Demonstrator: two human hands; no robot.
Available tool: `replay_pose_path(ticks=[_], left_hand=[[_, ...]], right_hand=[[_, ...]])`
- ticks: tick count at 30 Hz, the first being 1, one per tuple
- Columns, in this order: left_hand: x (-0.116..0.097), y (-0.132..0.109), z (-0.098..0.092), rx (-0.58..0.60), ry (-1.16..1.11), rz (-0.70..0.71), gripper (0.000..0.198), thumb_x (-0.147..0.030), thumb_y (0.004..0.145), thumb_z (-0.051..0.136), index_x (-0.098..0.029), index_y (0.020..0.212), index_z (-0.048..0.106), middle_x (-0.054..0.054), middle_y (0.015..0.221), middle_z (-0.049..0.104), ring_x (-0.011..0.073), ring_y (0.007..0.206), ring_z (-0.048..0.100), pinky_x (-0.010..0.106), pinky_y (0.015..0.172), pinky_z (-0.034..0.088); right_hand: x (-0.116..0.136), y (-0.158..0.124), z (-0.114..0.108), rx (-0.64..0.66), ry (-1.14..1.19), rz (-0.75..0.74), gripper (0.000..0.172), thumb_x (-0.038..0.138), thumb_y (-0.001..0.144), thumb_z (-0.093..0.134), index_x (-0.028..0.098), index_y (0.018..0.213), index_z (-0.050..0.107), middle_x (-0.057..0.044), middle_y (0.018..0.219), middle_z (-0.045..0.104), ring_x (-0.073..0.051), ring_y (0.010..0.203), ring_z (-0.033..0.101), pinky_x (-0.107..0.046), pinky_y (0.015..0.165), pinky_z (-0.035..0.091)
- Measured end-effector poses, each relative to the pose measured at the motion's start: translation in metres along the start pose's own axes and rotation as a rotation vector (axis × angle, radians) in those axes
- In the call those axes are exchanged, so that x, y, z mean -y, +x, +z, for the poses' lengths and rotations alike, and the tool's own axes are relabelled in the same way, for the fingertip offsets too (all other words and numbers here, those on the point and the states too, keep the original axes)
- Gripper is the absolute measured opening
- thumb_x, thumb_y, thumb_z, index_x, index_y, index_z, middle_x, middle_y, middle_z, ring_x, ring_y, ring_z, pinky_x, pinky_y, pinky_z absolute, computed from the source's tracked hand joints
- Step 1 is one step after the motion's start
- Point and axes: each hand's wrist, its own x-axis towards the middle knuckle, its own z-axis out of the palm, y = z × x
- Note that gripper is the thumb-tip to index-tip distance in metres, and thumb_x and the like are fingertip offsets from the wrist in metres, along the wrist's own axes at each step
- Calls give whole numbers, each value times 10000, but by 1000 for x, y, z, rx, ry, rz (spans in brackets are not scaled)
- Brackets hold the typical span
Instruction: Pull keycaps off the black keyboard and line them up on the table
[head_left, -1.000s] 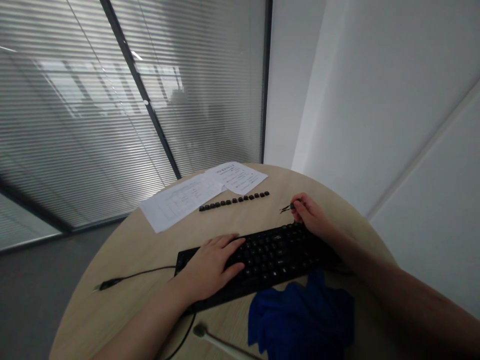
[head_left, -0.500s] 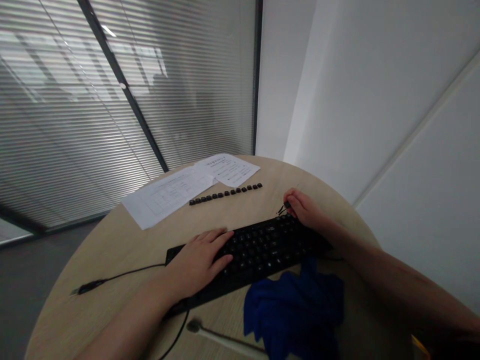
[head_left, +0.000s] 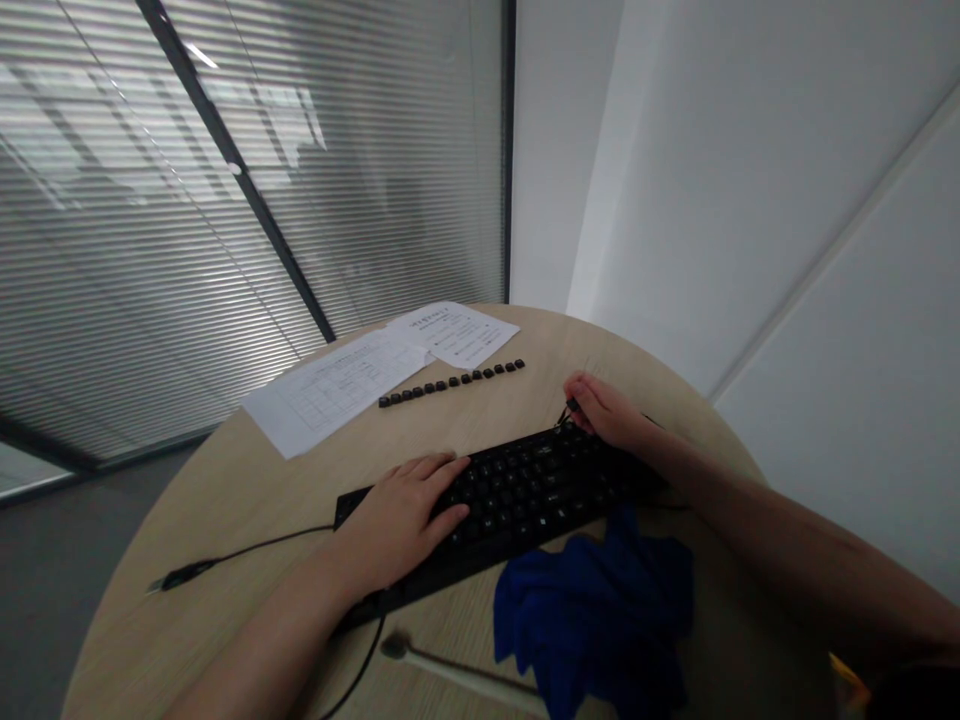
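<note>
Keycap row off, past the keyboard, loads still on; left hand splayed there, right hand pinching some pronged tool.

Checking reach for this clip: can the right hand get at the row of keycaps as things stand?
Probably yes: nothing visible blocks the right hand from the row of keycaps, though the small dark tool in its grip may hinder picking one up.

Left hand on black keyboard, right hand holding dark tool, keycaps lined up beyond
</note>
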Motion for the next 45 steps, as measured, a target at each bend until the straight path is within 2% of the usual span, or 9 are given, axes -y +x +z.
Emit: replay_pose_path(ticks=[6, 14, 23, 26, 33, 38, 45], left_hand=[[1, 0, 1, -24, -16, 9, 533, -477, 1005, 476, -213, 1467, 514, 131, 1482, 570, 303, 1340, 553, 506, 1132, 436], [-2, 2, -2, 8, -13, -8, 541, -449, 1006, 479, -195, 1484, 501, 144, 1503, 547, 305, 1365, 530, 514, 1153, 412], [0, 1, 1, -24, -23, -3, 523, -459, 996, 495, -216, 1458, 523, 128, 1480, 573, 307, 1337, 557, 514, 1133, 437], [1, 1, 1, -32, -13, -1, 525, -465, 1000, 492, -223, 1466, 514, 124, 1480, 572, 305, 1344, 550, 509, 1130, 439], [1, 0, 0, -3, -18, -13, 535, -467, 1005, 480, -205, 1471, 509, 131, 1498, 552, 307, 1358, 533, 518, 1144, 423], [-1, 0, -2, 5, -25, -19, 535, -445, 1000, 495, -199, 1475, 508, 130, 1498, 552, 304, 1355, 537, 507, 1151, 418], [1, 1, 0, -14, -18, -6, 533, -442, 1000, 497, -205, 1478, 509, 125, 1485, 566, 295, 1347, 545, 498, 1150, 419]], right_hand=[[2, 0, 2, -3, -49, -32, 429, 571, 1039, 300, 250, 789, 436, 31, 579, 521, -137, 495, 461, -285, 533, 372], [7, -3, 2, 9, -95, -95, 431, 542, 1040, 313, 245, 760, 451, 17, 607, 542, -151, 543, 489, -306, 579, 388], [4, 0, 4, -1, -93, -35, 465, 600, 1030, 298, 251, 757, 438, 20, 569, 529, -153, 516, 486, -301, 545, 382], [3, -2, 5, -10, -113, -39, 419, 564, 1029, 335, 251, 774, 450, 23, 569, 532, -160, 524, 496, -307, 563, 382], [2, -8, 4, -31, -198, -147, 263, 436, 991, 421, 245, 831, 505, 9, 599, 551, -179, 570, 521, -319, 601, 384], [2, -9, 5, -61, -166, -117, 335, 467, 1029, 351, 243, 814, 477, 14, 602, 558, -165, 551, 526, -310, 599, 389], [-3, -9, 7, -98, -138, -108, 445, 566, 1034, 303, 233, 798, 481, 16, 573, 538, -140, 490, 485, -277, 520, 366]])
